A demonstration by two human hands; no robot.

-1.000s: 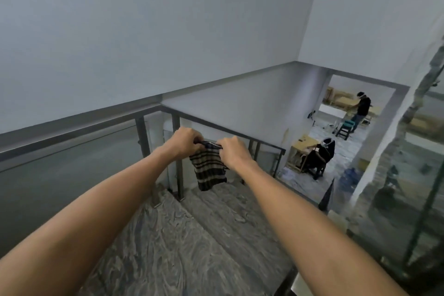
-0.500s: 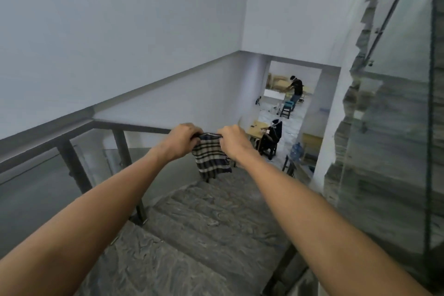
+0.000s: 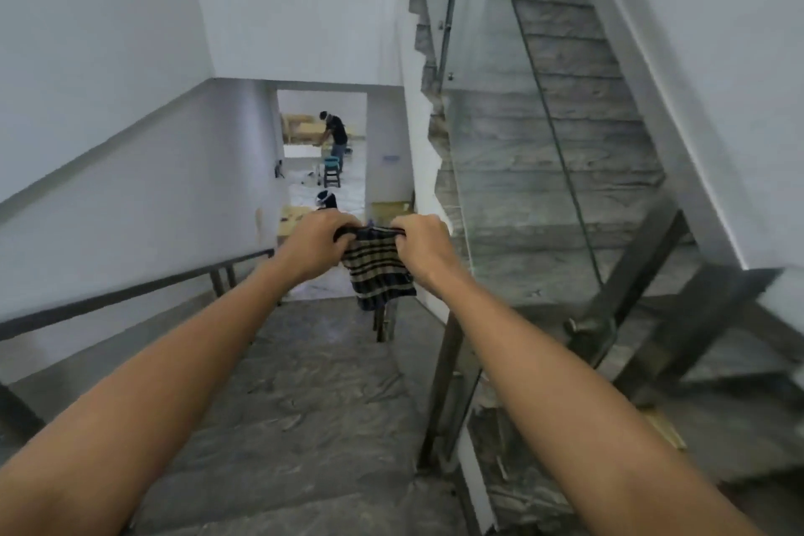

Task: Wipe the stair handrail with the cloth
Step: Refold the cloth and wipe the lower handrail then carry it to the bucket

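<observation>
— Left hand (image 3: 314, 246), right hand (image 3: 420, 246)?
— Both clenched on the top edge of a dark striped cloth (image 3: 376, 272), held out above grey stone stairs (image 3: 304, 383).
— Dark metal handrail (image 3: 130, 294)?
— Lower left, apart from the cloth.

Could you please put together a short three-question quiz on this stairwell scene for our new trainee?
1. True or false: the striped cloth is touching the dark handrail.
2. Which hand grips the cloth: A) left hand only, B) right hand only, C) both?
3. On which side of the person does the glass panel stand?

Key: 1. False, it hangs in the air. 2. C. 3. Right.
</observation>
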